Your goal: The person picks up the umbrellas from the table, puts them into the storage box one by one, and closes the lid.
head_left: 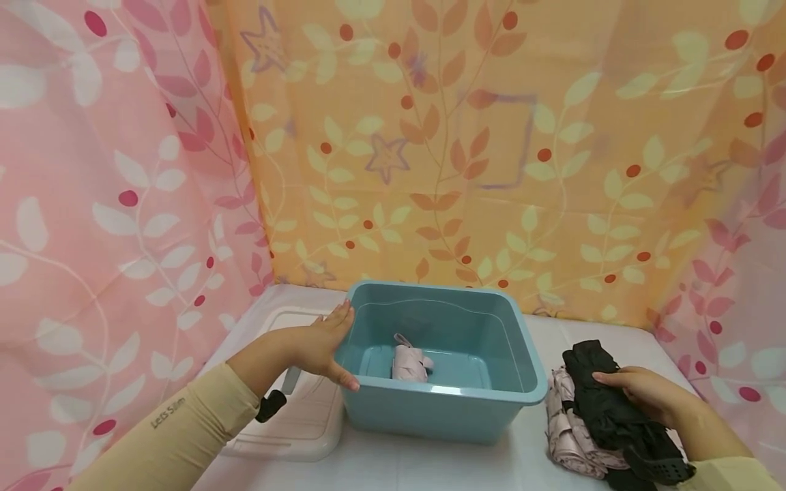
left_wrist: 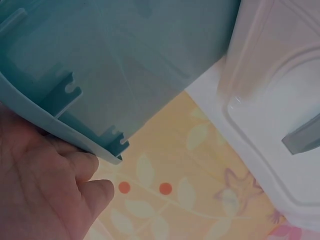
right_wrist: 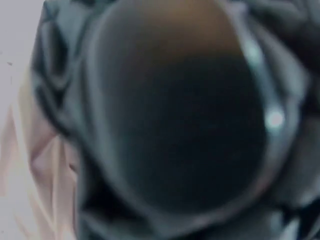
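A blue plastic bin (head_left: 439,412) stands upright on the white surface, with a small rolled pale pink fabric bundle (head_left: 410,363) bearing a loop inside it. My left hand (head_left: 319,344) rests on the bin's left rim, fingers extended along it and thumb on the front corner. In the left wrist view, the fingers touch the rim (left_wrist: 60,125) from outside. To the bin's right, my right hand (head_left: 651,392) holds a crumpled black fabric bundle (head_left: 604,402), partly hiding it. Pale pink rolled fabric (head_left: 568,436) lies under and beside the black bundle. The right wrist view is mostly a dark blur.
A white lid (head_left: 307,436) with grey latches lies left of the bin, partly behind the left arm. Pink patterned curtains (head_left: 123,225) hang at both sides, and an orange patterned curtain (head_left: 430,170) stands behind the white tabletop (head_left: 430,470).
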Motion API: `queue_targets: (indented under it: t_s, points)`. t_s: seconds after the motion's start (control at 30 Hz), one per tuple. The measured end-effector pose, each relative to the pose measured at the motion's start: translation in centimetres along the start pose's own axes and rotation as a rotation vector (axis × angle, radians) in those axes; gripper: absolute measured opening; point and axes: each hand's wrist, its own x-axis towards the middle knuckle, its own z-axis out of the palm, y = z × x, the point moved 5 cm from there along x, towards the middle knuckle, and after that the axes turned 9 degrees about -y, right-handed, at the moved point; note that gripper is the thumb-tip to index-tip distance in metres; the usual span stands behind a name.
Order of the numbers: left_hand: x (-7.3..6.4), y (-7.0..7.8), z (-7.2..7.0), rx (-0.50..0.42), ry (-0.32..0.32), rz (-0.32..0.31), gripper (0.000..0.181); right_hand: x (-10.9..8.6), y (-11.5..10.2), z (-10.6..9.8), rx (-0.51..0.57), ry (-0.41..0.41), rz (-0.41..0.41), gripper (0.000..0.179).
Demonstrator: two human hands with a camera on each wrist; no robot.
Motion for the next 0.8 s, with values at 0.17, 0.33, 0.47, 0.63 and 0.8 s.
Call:
queue_targets:
  t_s: [0.17,0.33,0.47,0.63,0.8]
  points:
    - [0.1,0.1,0.0,0.000,0.000,-0.003,0.132,-0.1,-0.1,-0.3,-0.042,0.035,0.012,0.073]
    - [0.1,0.0,0.1,-0.009,-0.006,-0.013,0.133,0.1,-0.4,-0.1,-0.072,0.058,0.017,0.077]
    - [0.1,-0.1,0.2,-0.013,-0.009,-0.016,0.133,0.1,-0.6,0.1,-0.079,0.072,0.016,0.079]
    - [0.2,-0.1,0.1,-0.003,-0.011,-0.008,0.133,-0.1,-1.0,-0.1,-0.111,0.104,0.004,0.078]
    - [0.3,-0.1,0.1,0.000,-0.012,-0.002,0.133,-0.8,-1.6,-0.5,-0.118,0.126,-0.028,0.077]
